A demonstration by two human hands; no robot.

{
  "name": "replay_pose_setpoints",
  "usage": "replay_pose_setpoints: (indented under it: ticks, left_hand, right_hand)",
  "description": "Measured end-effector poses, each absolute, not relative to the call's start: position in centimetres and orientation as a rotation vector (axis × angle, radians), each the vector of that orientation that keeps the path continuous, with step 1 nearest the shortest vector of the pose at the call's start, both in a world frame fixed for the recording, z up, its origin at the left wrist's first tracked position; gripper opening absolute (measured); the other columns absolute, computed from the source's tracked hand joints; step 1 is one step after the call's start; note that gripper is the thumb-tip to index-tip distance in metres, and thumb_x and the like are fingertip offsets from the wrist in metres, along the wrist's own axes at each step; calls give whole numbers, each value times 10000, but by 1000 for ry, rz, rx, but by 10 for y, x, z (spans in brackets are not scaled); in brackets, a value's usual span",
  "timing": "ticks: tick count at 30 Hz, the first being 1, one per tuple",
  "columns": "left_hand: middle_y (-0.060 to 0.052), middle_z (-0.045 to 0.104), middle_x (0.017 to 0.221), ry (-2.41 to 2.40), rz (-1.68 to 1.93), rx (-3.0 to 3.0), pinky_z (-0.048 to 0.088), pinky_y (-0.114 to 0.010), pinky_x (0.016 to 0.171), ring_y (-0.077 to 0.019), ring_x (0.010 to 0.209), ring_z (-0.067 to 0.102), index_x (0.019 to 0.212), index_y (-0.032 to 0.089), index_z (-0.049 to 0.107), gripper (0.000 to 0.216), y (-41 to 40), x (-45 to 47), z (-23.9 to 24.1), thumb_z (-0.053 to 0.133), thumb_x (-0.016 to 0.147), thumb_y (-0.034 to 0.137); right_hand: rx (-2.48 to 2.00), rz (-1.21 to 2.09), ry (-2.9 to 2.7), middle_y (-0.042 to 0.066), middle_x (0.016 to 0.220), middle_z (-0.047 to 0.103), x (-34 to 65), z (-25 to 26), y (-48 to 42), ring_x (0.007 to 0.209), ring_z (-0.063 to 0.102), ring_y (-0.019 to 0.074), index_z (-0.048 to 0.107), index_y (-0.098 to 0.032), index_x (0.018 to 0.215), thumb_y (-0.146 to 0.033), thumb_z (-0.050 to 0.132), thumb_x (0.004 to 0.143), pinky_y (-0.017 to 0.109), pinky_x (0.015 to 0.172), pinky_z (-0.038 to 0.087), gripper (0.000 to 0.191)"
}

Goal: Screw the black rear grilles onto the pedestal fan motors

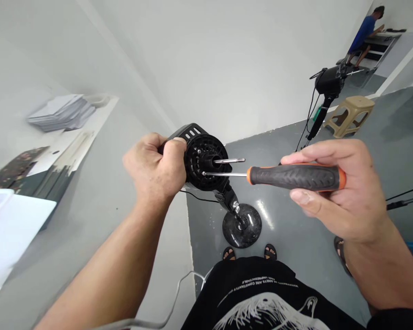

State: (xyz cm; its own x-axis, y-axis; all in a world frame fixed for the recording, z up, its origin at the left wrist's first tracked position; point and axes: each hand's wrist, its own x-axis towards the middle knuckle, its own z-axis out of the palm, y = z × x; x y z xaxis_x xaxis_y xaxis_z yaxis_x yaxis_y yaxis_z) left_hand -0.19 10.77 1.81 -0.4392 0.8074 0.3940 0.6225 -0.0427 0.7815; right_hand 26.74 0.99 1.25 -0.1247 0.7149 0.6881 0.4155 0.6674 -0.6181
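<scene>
On the grey floor (pixel 292 224) stands one round black base (pixel 234 237), and above it one black motor head (pixel 206 146), on which the left hand's (pixel 158 165) grip is clamped, apparently to brace it. The right hand's (pixel 357 197) grip is closed around one orange-and-black screwdriver (pixel 292 177), its tip at the head's face and its length nearly parallel to the one metal shaft (pixel 230 161) just beside it, probably for a straight push.
</scene>
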Motion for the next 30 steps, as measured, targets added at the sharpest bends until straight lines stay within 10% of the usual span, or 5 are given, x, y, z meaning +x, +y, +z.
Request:
replay_pose_setpoints:
  ticks: [3,7,19,24,30]
  left_hand:
    - [16,366,508,2031,1492,1561,284,-351,532,-172,575,394,553,256,502,210,107,-2,17,531,573,463]
    - [20,361,511,2007,1500,1570,283,-331,531,-171,588,397,552,254,491,214,108,-4,16,532,588,461]
    - [17,345,522,1996,1521,1551,281,-336,546,-173,604,395,558,251,494,207,108,-2,17,538,577,453]
    - [15,363,517,1975,1529,1552,283,-330,543,-176,617,404,552,251,485,204,108,-3,16,544,587,443]
    - [22,355,510,1976,1523,1550,281,-340,540,-166,598,392,552,247,497,199,108,-3,15,553,594,434]
  right_hand:
    - [-1036,264,-1651,-18,766,613,263,14,9,566,592,123,606,-255,1108,-424,717,1017,265,448,471,221]
    - [-1006,334,-1721,88,1187,711,262,18,6,781,706,163,548,-266,1310,-373,776,955,312,592,606,436]
    - [-1081,241,-1663,-24,731,629,262,18,11,582,593,135,621,-264,1066,-443,732,996,284,463,474,222]
    - [-968,328,-1748,65,1127,740,268,20,14,874,743,198,594,-271,1230,-344,852,867,343,653,633,452]
    - [-1081,339,-1742,26,974,742,273,22,11,745,720,174,609,-275,1222,-373,801,932,302,561,592,361]
